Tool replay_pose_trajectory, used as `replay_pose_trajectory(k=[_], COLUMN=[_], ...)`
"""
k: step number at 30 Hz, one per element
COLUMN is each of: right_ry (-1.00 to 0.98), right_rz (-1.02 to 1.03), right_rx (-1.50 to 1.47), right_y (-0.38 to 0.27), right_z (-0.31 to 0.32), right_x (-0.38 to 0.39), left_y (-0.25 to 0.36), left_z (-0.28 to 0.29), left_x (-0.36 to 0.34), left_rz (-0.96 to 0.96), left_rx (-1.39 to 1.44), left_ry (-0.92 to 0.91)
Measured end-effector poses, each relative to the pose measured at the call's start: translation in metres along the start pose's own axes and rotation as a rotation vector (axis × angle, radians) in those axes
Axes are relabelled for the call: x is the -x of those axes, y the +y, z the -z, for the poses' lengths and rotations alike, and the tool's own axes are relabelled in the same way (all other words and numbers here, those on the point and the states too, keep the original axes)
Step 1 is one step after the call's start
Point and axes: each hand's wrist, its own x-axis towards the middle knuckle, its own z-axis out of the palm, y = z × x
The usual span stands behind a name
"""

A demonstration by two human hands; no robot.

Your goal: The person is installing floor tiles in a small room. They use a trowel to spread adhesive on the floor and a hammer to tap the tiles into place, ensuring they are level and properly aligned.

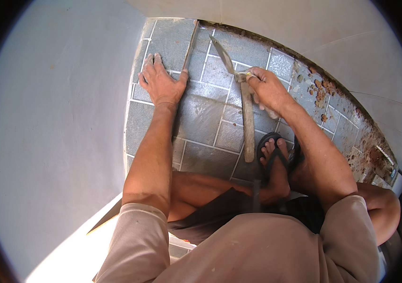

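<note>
My left hand (pixel 163 82) lies flat with its fingers spread on grey patterned tiles (pixel 170 40). Its thumb touches a narrow brownish edge (pixel 191 45); whether this is a raised tile side or a separate strip, I cannot tell. To the right, my right hand (pixel 269 92) is closed around a trowel, whose pointed metal blade (pixel 223 54) angles up and left above the tiles. A worn wooden handle (pixel 248 125) hangs down from the metal part by my fingertips. My palm hides how it joins the blade, or whether it belongs to a second tool.
A pale wall (pixel 59 118) rises on the left, and another (pixel 352 47) curves along the far side. Brown crumbs of mortar or soil (pixel 321 89) lie along the tiles' right edge. My sandalled foot (pixel 274 153) rests on the tiles below my right hand.
</note>
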Motion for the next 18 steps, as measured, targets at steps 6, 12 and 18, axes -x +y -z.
replay_pose_trajectory(k=[6,12,18], right_ry=[-0.279,-0.327,-0.437], right_rz=[-0.176,-0.146,-0.108], right_rx=[-0.521,-0.528,-0.547], right_y=[0.017,0.029,0.036], right_z=[-0.024,-0.023,-0.010], right_x=[-0.015,-0.043,-0.054], left_y=[0.008,0.009,0.003], left_z=[0.002,0.002,-0.004], left_x=[-0.001,-0.002,-0.003], left_rz=[0.014,0.009,-0.018], left_rx=[0.022,0.001,0.000], left_ry=[-0.064,-0.056,-0.018])
